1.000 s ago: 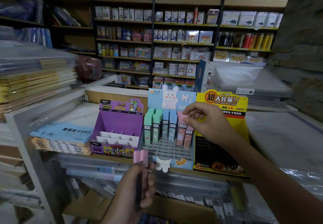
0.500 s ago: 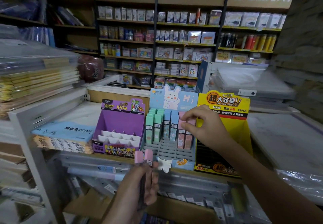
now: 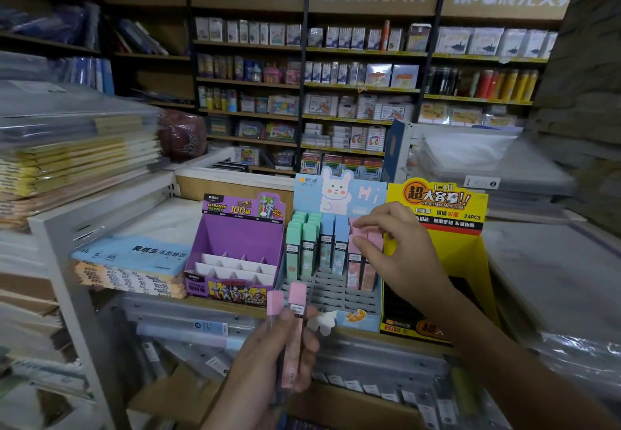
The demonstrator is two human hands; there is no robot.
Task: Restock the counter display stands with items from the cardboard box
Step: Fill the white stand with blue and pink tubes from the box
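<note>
My right hand (image 3: 403,248) has dropped, pinching a pink lead case (image 3: 354,263) nearly seated in the bunny display stand (image 3: 336,194); left hand (image 3: 268,372) grips two spare pink cases (image 3: 295,298) below, next up.

Left hand (image 3: 268,359): low, in front of and below the blue stand (image 3: 336,191). Fingers and thumb curl round two pink cases (image 3: 297,298), held upright. Right forearm (image 3: 487,339): enters from the lower right, past the stand's right edge. Right hand (image 3: 403,248): at the stand's right column, thumb and forefinger pinching a pink case (image 3: 354,261); other fingers loosely bent.
</note>
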